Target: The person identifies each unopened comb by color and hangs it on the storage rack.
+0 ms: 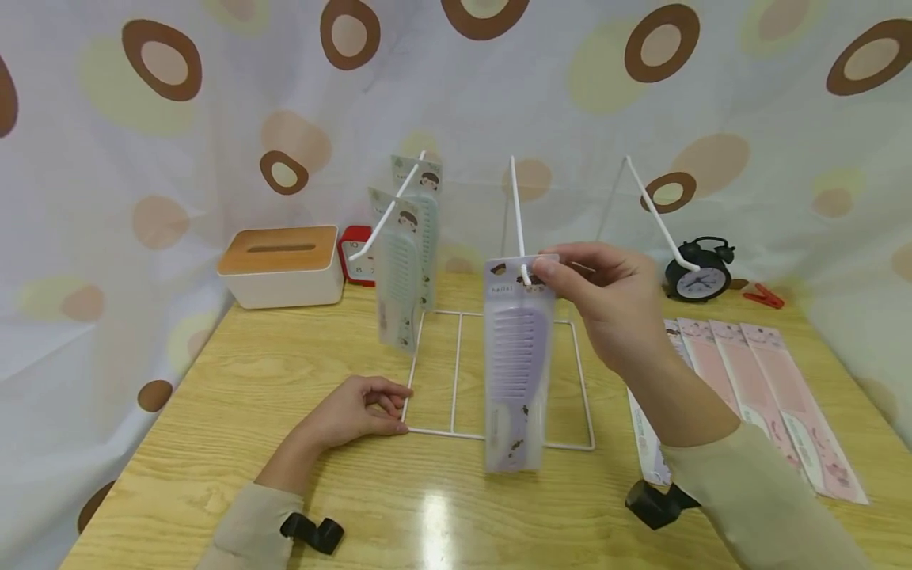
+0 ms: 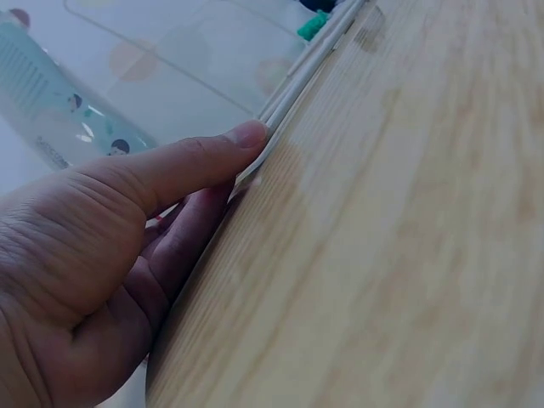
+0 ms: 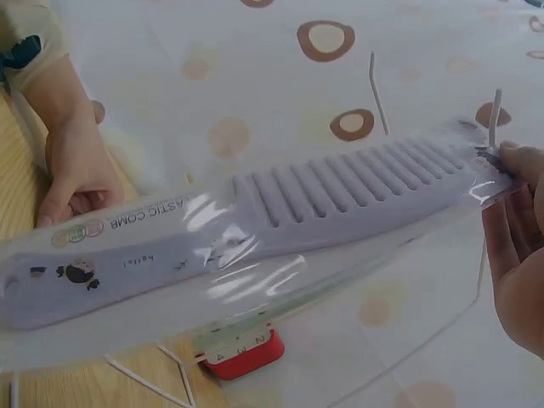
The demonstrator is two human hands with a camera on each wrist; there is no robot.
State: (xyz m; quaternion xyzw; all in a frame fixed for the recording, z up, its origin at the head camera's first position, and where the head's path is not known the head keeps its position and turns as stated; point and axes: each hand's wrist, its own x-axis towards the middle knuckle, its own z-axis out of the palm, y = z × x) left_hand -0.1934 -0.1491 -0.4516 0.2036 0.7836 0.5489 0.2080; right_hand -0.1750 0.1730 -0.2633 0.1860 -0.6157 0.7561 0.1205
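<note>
My right hand (image 1: 613,301) pinches the top corner of a clear package holding a purple comb (image 1: 518,348). The tip of the rack's middle prong (image 1: 517,206) pokes through at the package's top, and the package hangs upright below it. In the right wrist view the purple comb (image 3: 340,195) lies across the picture, thumb and fingers at its top end. My left hand (image 1: 359,408) grips the near left corner of the white wire rack's base (image 1: 456,380); the left wrist view shows the thumb (image 2: 204,157) on the wire. Two packaged green combs (image 1: 397,277) hang on the left prong.
The right prong (image 1: 659,212) carries nothing. Several packages, mostly pink (image 1: 791,388), lie at the right. Behind are a wood-topped tissue box (image 1: 285,289), a red clock (image 1: 355,271), a black alarm clock (image 1: 698,281) and a red clip (image 1: 764,296). A patterned curtain (image 1: 456,95) closes the back.
</note>
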